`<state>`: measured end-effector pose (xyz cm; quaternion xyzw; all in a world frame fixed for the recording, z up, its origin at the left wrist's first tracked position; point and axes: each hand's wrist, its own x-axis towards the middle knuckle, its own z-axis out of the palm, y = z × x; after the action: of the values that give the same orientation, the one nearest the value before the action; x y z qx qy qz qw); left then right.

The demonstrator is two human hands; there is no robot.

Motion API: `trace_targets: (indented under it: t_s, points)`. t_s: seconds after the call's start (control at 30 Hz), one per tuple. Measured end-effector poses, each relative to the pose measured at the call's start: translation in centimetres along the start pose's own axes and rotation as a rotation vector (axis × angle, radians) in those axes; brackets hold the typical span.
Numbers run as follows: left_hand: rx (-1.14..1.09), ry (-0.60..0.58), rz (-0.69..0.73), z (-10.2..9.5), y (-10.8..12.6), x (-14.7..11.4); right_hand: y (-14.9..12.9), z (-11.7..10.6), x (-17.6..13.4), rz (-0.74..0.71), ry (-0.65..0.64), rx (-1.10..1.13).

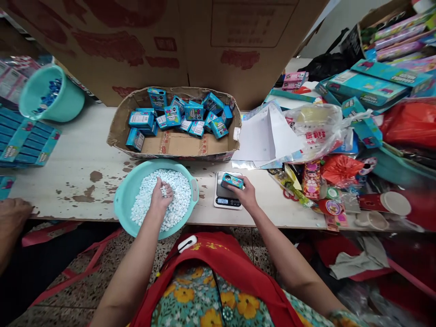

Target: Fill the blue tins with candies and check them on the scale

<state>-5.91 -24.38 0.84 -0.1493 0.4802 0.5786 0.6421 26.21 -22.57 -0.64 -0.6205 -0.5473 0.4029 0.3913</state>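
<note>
My left hand is curled over a turquoise basin full of small white pellet candies, with some of them held in its closed fingers. In my right hand is a small blue candy box, gripped between thumb and fingers. The box is over the plate of a small digital scale with a lit display; I cannot tell whether it rests on the plate. Behind the basin, a cut-down cardboard box holds several similar blue boxes.
Tall cardboard cartons wall off the back. At left stand a turquoise bucket with blue pieces and stacked blue cartons; another person's hand rests there. White paper, plastic bags and packages crowd the right.
</note>
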Motion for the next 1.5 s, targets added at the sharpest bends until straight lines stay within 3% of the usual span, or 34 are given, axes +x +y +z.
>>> trace_targets:
  t_s: [0.13,0.23,0.3,0.4,0.5,0.8,1.1,1.27,1.33,1.43,1.5]
  points:
    - [-0.004,-0.132,0.059,2.6,0.5,-3.0,-4.4,2.3,-0.6,-0.169,-0.053,-0.008]
    - [0.004,-0.314,0.178,5.4,0.8,-6.3,-7.7,4.6,-1.7,-0.294,-0.156,-0.017]
    - [0.029,-0.372,0.283,7.0,0.6,-7.8,-9.2,6.4,-2.2,-0.347,-0.226,-0.013]
    - [0.107,-0.342,0.497,8.2,0.2,-8.4,-10.7,8.8,-2.6,-0.384,-0.288,-0.021]
    - [0.157,-0.283,0.633,8.1,0.0,-7.9,-11.3,10.1,-2.7,-0.393,-0.299,-0.053]
    - [0.166,-0.199,0.677,7.6,0.2,-7.1,-11.6,11.4,-2.7,-0.385,-0.314,-0.104]
    - [0.200,-0.191,0.720,7.9,0.2,-6.4,-11.2,12.0,-2.1,-0.371,-0.306,-0.112]
    - [0.154,-0.210,0.616,6.9,1.1,-5.6,-11.2,11.2,-1.9,-0.297,-0.299,0.000]
    - [0.278,-0.174,0.615,5.2,1.9,-4.9,-10.9,9.7,-1.9,-0.241,-0.278,0.059]
    - [0.740,-0.104,0.692,2.1,3.5,-3.6,-9.4,6.1,-1.9,-0.167,-0.190,0.088]
    - [0.938,-0.059,0.769,1.1,4.5,-3.0,-7.6,3.7,-1.7,-0.107,-0.083,0.088]
